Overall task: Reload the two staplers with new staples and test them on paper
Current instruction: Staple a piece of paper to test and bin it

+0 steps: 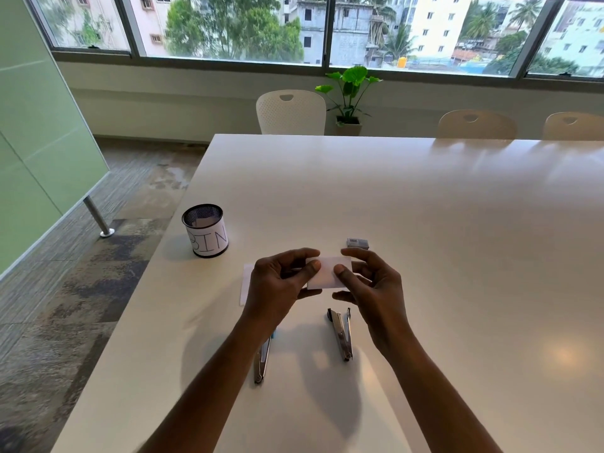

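The long glossy white table (425,207) fills most of the view; its right side and near edge are cut off. A pale green glass partition (39,125) stands to the left, also cut off. At the far end stands a white perforated plastic chair (291,112), with a leafy green potted plant (351,93) just beside it.

Both hands are raised above the table's near part. The left hand (277,286) pinches the left end of a small white rectangular paper slip (328,273) between thumb and curled fingers. The right hand (372,289) pinches the right end, thumb on the front face, fingers behind. The slip's lower left corner is hidden by the left thumb.

A black mesh cylindrical cup with a white "BIN" label (206,230) stands near the left table edge; a pale scrap lies inside, hard to make out.

A silver metal stapler (341,333) lies between the forearms, its two arms spread in a narrow V, hinge toward the person. A second silver stapler (263,361) lies left of it; its far half is hidden under the left forearm, where a trace of light blue shows. Staple content of either cannot be told.

A flat white paper sheet (245,282) lies on the table, mostly covered by the left hand.

A small grey staple box (358,242) rests just beyond the right hand; its print is unreadable.
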A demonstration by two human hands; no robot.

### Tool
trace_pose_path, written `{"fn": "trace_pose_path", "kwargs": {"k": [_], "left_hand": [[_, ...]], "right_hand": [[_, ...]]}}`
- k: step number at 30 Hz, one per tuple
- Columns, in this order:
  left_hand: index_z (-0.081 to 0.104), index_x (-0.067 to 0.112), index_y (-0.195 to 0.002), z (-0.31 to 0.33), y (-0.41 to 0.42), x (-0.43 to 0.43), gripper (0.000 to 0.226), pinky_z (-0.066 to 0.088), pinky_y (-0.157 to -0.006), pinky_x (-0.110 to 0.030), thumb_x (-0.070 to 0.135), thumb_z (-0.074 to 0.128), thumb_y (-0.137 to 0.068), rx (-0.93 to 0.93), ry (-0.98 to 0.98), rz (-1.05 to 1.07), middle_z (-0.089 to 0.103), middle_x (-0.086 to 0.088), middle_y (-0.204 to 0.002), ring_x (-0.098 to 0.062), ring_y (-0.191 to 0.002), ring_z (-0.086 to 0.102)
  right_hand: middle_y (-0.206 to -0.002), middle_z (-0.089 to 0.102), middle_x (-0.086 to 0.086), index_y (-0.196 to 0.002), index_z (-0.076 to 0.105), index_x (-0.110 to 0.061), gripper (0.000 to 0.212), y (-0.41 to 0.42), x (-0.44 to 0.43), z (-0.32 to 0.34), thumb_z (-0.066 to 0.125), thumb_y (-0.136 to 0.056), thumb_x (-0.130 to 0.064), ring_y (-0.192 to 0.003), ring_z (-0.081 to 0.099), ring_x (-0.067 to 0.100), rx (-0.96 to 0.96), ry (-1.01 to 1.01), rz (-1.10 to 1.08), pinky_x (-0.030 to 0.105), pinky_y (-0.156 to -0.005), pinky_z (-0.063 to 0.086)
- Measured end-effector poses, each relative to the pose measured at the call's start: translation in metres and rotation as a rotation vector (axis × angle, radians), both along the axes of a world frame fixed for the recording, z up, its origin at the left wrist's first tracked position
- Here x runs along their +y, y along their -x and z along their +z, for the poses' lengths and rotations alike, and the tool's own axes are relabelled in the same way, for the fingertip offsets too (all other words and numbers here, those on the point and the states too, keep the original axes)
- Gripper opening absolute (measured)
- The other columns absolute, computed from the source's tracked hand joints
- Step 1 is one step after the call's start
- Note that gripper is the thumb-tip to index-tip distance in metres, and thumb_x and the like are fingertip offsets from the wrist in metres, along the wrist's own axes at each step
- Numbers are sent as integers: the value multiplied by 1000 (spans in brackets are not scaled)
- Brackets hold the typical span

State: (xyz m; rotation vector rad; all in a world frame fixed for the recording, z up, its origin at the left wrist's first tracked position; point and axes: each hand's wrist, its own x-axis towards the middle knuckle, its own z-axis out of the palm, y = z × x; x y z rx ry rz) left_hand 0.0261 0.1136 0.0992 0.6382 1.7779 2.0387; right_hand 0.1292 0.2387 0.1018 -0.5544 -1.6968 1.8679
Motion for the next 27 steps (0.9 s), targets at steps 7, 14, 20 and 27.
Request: {"fn": "trace_pose_path", "kwargs": {"k": [7,14,20,27], "left_hand": [[77,20,-91,1,1,2,18,60,-63,-26,4,73,-84,-4,-8,13,74,15,-91,-3,-90,71],[76,21,-90,2,2,3,18,59,-62,-23,4,73,-84,38,3,31,73,9,-96,-1,-91,70],[76,27,-93,1,2,3,20,60,-66,-25,9,72,-86,55,32,4,73,14,-96,-6,-94,70],[66,21,-118,2,-2,-1,39,61,-73,-29,10,76,-81,92,91,-150,70,2,-108,-16,-93,74]], "right_hand": [[-109,69,13,-110,68,-6,21,1,4,1,70,-89,-7,-98,72,25,-28,-30,-26,34,-67,63],[-109,69,11,-108,72,-6,19,0,7,3,70,-90,-7,-98,71,26,-37,-78,4,41,-71,64],[-102,72,11,-99,76,-8,12,0,12,3,70,-89,-4,-91,73,24,-25,-90,-17,33,-63,62],[-104,74,11,-99,76,-9,14,0,13,5,71,-88,-3,-89,74,22,3,-125,-19,31,-64,62]]}}
